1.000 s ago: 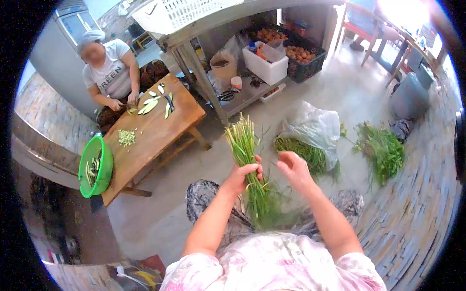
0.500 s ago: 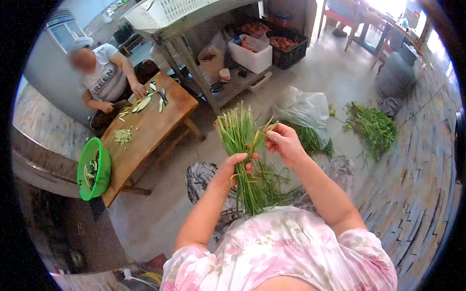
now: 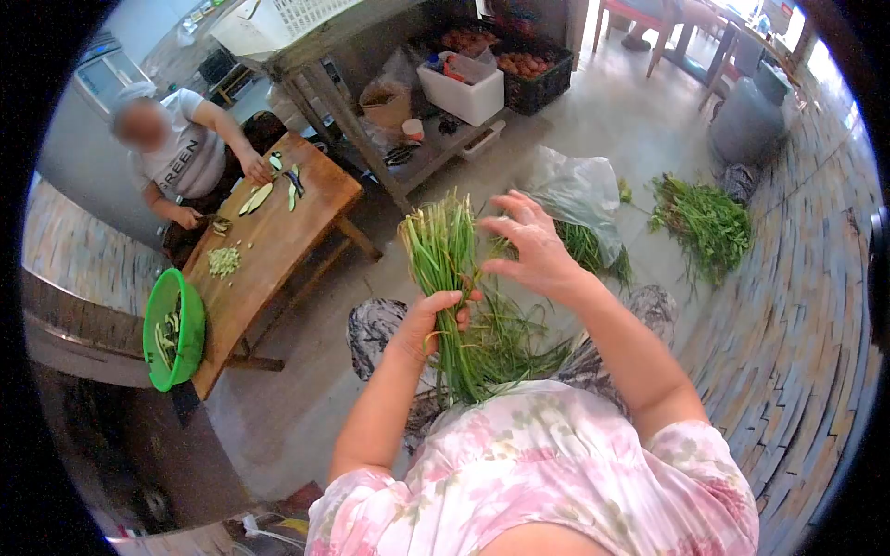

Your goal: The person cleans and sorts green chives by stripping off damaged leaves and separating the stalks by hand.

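My left hand [image 3: 436, 320] is wrapped round a thick bunch of garlic chives [image 3: 440, 250], thumb across the front. The cut, paler ends point up and away from me, and the long green leaves hang down towards my lap. Just right of the bunch, my right hand [image 3: 533, 246] is raised with its fingers spread, and I see nothing held in it. Loose chive leaves [image 3: 514, 343] lie below, between my knees. Beyond my right hand, more greens [image 3: 579, 246] lie on the floor, partly under a clear plastic bag [image 3: 579, 195].
A person [image 3: 190, 153] sits at a low wooden table [image 3: 287, 232] with cut eggplant and a knife. A green basin [image 3: 190, 329] stands at its near end. Leafy herbs [image 3: 705, 227] lie on the floor at right, near a gas cylinder [image 3: 751, 120]. A shelf [image 3: 436, 157] holds a white box [image 3: 464, 93].
My right hand has opened and lifted slightly up and left; the pale strands pinched in it before are gone from its fingers. My left hand keeps its hold. The view has shifted slightly.
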Demonstrator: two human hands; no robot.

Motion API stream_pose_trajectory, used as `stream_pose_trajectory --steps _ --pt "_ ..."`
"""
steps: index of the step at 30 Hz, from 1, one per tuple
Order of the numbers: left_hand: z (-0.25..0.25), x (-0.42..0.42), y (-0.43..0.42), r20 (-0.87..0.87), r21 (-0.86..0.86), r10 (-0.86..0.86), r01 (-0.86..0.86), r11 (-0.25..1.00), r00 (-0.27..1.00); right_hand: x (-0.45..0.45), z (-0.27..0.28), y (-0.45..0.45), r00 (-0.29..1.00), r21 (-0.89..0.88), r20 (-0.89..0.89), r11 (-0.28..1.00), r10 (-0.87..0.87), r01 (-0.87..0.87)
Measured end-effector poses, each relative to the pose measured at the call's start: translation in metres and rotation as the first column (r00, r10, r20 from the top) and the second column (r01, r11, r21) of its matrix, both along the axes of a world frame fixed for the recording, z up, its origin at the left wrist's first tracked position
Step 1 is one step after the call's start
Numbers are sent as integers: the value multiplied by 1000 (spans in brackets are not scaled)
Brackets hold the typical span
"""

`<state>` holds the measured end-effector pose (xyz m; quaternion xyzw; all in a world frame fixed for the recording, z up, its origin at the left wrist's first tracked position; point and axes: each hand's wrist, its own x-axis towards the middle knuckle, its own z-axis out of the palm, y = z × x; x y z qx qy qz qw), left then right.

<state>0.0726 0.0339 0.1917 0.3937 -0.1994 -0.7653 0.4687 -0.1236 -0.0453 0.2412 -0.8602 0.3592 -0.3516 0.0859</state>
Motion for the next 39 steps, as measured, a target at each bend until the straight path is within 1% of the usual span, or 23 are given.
stream_pose_trajectory --steps 3,4,6,7,9,11,14,17,20,23,24,25,26,27,28,30,31,32,33,35,38,39 --pt "4 -1 -1 27 -10 -12 12 1000 1000 -2 -17 -13 992 136 -19 983 124 -120" --pt "4 1 0 21 -15 -16 16 1000 1000 -2 -18 -12 992 264 112 960 63 -90" --pt "4 3 1 9 -28 -19 19 999 1000 -2 -16 -10 936 507 335 858 -105 -85" --pt "2 5 1 -26 -26 -20 19 999 999 -4 -17 -14 874 548 450 829 -183 -109" --pt "-4 10 3 -99 -22 -27 25 999 995 -17 -18 -27 694 614 630 771 -347 -172" --pt "1 12 5 -141 -11 6 -8 1000 990 -34 -18 -41 400 602 786 730 -471 -324" --pt "7 12 10 -200 19 17 -13 1000 980 -52 -23 -45 282 545 838 735 -466 -405" --pt "7 12 13 -249 35 10 -2 999 968 -59 -45 -40 191 526 848 734 -495 -430" --pt "3 11 10 -322 5 -28 31 999 946 -65 -53 -38 -34 495 808 709 -588 -503" --pt "-7 16 9 -369 -1 -43 45 999 928 -81 -75 -42 192 630 767 662 -612 -406" --pt "-9 17 7 -381 4 -41 46 999 924 -77 -69 -36 485 712 683 647 -547 -272" --pt "-8 15 7 -360 -4 -31 31 1000 933 -69 -64 -26 729 752 509 648 -458 -117" --pt "-6 14 8 -340 -9 -21 19 1000 940 -61 -64 -18 807 714 485 686 -338 -142" --pt "-5 12 8 -319 -13 -12 8 1000 948 -53 -65 -13 842 676 469 722 -267 -148" --pt "-3 12 8 -282 2 -15 17 1000 959 -39 -64 -8 793 685 537 697 -286 -212" --pt "0 11 10 -203 40 -23 31 999 979 -27 -47 0 836 760 490 591 -249 -270" --pt "1 9 10 -179 21 -30 34 999 983 -22 -40 3 854 791 470 536 -225 -294" --pt "3 8 10 -154 0 -37 37 999 987 -17 -39 5 856 766 477 573 -200 -293" --pt "4 8 9 -127 -22 -42 40 999 991 -17 -34 6 866 780 463 551 -187 -298" --pt "3 9 9 -203 -1 -31 32 1000 979 -20 -23 6 887 807 435 504 -155 -307" --pt "0 11 12 -283 18 0 6 1000 959 -31 -22 0 914 811 404 472 -24 -346" --pt "0 11 12 -303 22 9 -2 1000 953 -31 -19 1 875 788 477 479 -79 -387"
